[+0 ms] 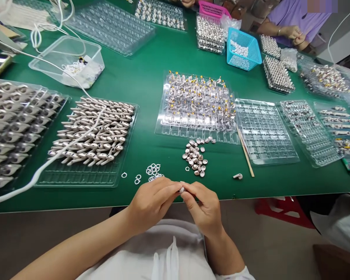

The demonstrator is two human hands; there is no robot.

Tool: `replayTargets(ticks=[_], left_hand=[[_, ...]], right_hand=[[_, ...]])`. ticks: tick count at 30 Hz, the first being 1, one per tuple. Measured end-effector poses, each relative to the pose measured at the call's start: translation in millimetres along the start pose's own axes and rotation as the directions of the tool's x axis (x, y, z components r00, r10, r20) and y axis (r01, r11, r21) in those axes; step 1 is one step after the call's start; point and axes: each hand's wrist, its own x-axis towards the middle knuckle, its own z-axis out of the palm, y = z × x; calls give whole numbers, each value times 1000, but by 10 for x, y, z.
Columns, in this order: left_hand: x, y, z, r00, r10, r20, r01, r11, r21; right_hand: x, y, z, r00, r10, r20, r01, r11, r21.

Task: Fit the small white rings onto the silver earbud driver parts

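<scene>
My left hand [154,202] and my right hand [203,207] meet at the table's front edge, fingertips pinched together on one small, pale, shiny earbud part [182,189]. Fingers cover most of this part, so its exact shape is hidden. Just beyond my left hand lie several thin white rings [153,168]. A loose pile of oval earbud caps [194,157] sits straight ahead of my fingertips. To the right of the pile a single earbud shell with a stem [238,176] rests on the green table, near a wooden stick [245,152].
Left stand a tray of stemmed earbud shells [96,134] and a clear plastic box [65,77]; a white cable [72,144] crosses over. Ahead is a tray of parts with yellow bits [198,103]. Farther off are a blue basket [242,62] and another person's hands [293,34].
</scene>
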Motion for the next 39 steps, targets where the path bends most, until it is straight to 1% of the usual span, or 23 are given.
replayTargets(ticks=[3, 6, 9, 11, 13, 14, 15, 16, 18, 20, 23, 25, 26, 28, 30, 33, 36, 39], left_hand=[[-3, -9, -28, 999, -46, -5, 46, 999, 4], [7, -14, -58, 997, -70, -27, 70, 998, 2], [10, -23, -63, 996, -88, -26, 85, 992, -90], [4, -25, -54, 993, -117, -13, 113, 980, -166], [-5, -14, -44, 983, -185, 10, 182, 953, -244], [-9, -3, -43, 970, -239, 34, 239, 928, -287], [-12, 11, -45, 950, -304, 72, 311, 891, -332], [-15, 26, -50, 919, -372, 128, 392, 838, -379], [-17, 56, -61, 831, -491, 260, 553, 688, -469], [-14, 77, -67, 732, -577, 361, 669, 514, -536], [5, 92, -56, 613, -673, 414, 738, 300, -604], [26, 96, -47, 558, -707, 435, 747, 201, -634], [38, 97, -45, 542, -714, 444, 747, 168, -643], [63, 99, -50, 525, -718, 457, 751, 139, -645], [88, 105, -61, 518, -720, 462, 761, 141, -633], [125, 126, -73, 514, -728, 454, 775, 166, -610], [149, 152, -63, 510, -747, 428, 786, 203, -583], [151, 173, -34, 491, -771, 406, 803, 219, -554]], right_hand=[[0, 13, 8, 998, 62, -16, -60, 993, 103], [-7, 52, 15, 991, 137, 2, -133, 963, 232], [-7, 78, 22, 975, 213, 57, -219, 913, 345], [-5, 82, 32, 968, 243, 69, -251, 890, 380], [-5, 80, 44, 966, 254, 50, -253, 886, 388], [-7, 79, 49, 967, 253, 30, -245, 891, 382], [-11, 78, 53, 968, 250, 9, -235, 899, 370], [-16, 79, 56, 970, 244, -10, -225, 910, 349], [-27, 81, 55, 974, 221, -43, -201, 938, 284], [-35, 83, 51, 982, 178, -58, -161, 962, 219], [-38, 83, 42, 992, 106, -64, -95, 982, 166], [-36, 83, 38, 995, 86, -60, -76, 985, 155], [-36, 83, 37, 995, 83, -55, -74, 985, 154], [-36, 83, 35, 996, 81, -45, -74, 986, 149], [-37, 78, 35, 996, 73, -44, -67, 988, 137], [-39, 59, 40, 996, 59, -66, -52, 994, 101], [-44, 38, 59, 994, 38, -100, -36, 999, 26], [-59, 34, 95, 991, -32, -129, 26, 998, -54]])
